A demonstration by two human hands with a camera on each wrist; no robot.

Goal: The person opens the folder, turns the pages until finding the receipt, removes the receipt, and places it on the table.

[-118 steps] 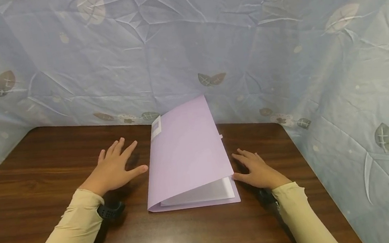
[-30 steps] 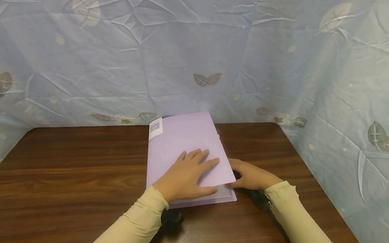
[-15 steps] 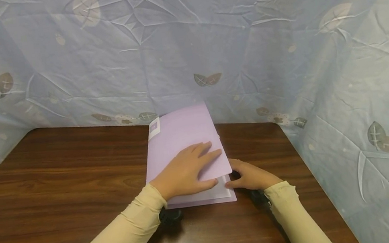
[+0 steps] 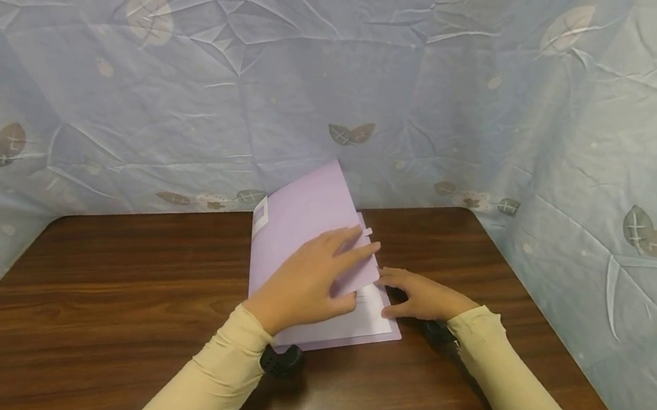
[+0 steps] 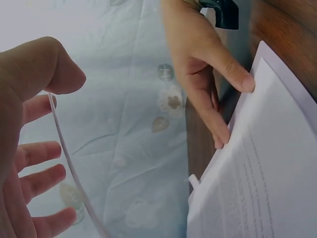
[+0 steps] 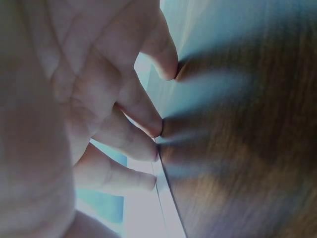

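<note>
A light purple folder lies on the table, its front cover lifted and tilted toward the left. My left hand holds the cover by its right edge, thumb beneath and fingers across the outside. In the left wrist view, that cover edge runs between the thumb and the fingers. White printed paper shows inside the folder. At the folder's lower right side, my right hand touches the edge with its fingertips and thumb. The right wrist view has several fingertips against the folder's edge.
The dark wooden table carries the folder near its back edge. Behind and to the right hangs a wrinkled pale blue cloth with leaf prints. A small white tab sticks out from the folder's right side.
Earlier the left hand was off the folder, then lay flat on the cover. The cover's right edge has since risen leftward with it, exposing paper. The right hand now touches the folder's edge.
</note>
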